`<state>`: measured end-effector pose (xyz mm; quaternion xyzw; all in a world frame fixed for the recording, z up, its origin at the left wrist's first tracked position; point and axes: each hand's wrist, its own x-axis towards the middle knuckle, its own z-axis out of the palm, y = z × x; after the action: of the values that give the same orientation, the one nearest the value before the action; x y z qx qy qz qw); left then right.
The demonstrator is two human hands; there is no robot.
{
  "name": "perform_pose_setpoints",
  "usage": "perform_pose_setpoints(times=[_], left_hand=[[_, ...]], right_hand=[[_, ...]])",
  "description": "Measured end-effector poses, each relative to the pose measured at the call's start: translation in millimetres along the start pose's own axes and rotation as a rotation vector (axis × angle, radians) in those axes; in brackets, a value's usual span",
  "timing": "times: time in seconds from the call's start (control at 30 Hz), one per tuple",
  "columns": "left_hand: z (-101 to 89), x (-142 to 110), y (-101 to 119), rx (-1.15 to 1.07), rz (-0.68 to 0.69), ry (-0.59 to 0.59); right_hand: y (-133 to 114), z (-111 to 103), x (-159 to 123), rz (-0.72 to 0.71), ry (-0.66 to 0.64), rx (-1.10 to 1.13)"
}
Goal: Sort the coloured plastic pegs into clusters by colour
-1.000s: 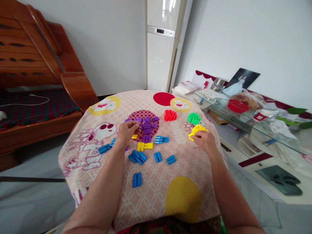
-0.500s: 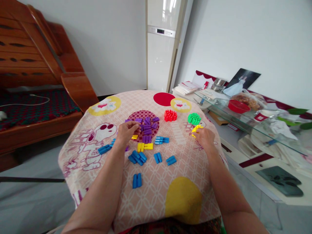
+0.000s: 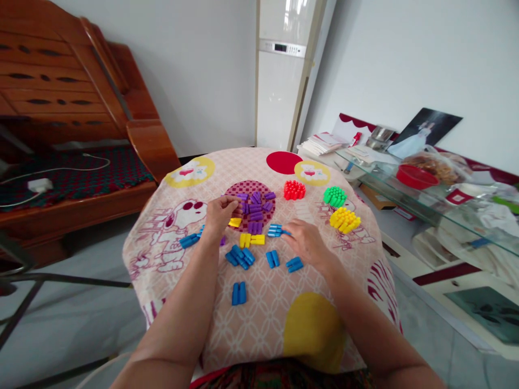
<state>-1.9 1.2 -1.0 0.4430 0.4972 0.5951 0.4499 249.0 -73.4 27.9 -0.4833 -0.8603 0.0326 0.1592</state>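
My left hand (image 3: 221,214) hovers at the left side of a pile of small purple plastic pieces (image 3: 255,208), fingers pinched together; what they hold, if anything, is hidden. A yellow piece (image 3: 234,222) lies just below its fingertips. My right hand (image 3: 307,241) has its thumb and fingertips closed on the right end of a group of blue plastic pieces (image 3: 275,230). Closer to me lie more blue pieces (image 3: 240,256) and a pair of yellow pieces (image 3: 252,240). Standing clusters of red pieces (image 3: 294,190), green pieces (image 3: 334,196) and yellow pieces (image 3: 345,220) are farther right.
A patterned cloth (image 3: 259,329) covers the round table. Left of it stands a wooden bench (image 3: 150,146). On the right, a glass shelf (image 3: 446,200) carries papers, a red bowl (image 3: 417,176) and a photo. A tall white cabinet unit (image 3: 279,97) stands behind.
My right hand has left the yellow cluster and moved left to the blue pieces. My left hand stays pinched near the purple pile. The camera view has shifted slightly left.
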Motion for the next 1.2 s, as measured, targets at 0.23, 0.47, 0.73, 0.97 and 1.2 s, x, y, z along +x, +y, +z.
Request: perform_pose_setpoints(times=[0.23,0.47,0.73,0.97,1.2], left_hand=[[-7.4,3,2,-0.052,0.038,0.183],[-9.1,5,1,-0.044,0.050,0.192],[-8.1,4,2,0.000,0.007,0.174],[-8.5,2,5,0.002,0.000,0.160],[-5.7,1,6,0.007,-0.004,0.143]], right_hand=[[-51,38,37,-0.375,-0.070,-0.033],[-56,54,42,-0.429,-0.103,-0.125],[-67,49,35,-0.451,-0.141,-0.135],[-34,16,13,-0.116,0.114,0.092],[62,-3,-54,0.318,0.481,0.343]])
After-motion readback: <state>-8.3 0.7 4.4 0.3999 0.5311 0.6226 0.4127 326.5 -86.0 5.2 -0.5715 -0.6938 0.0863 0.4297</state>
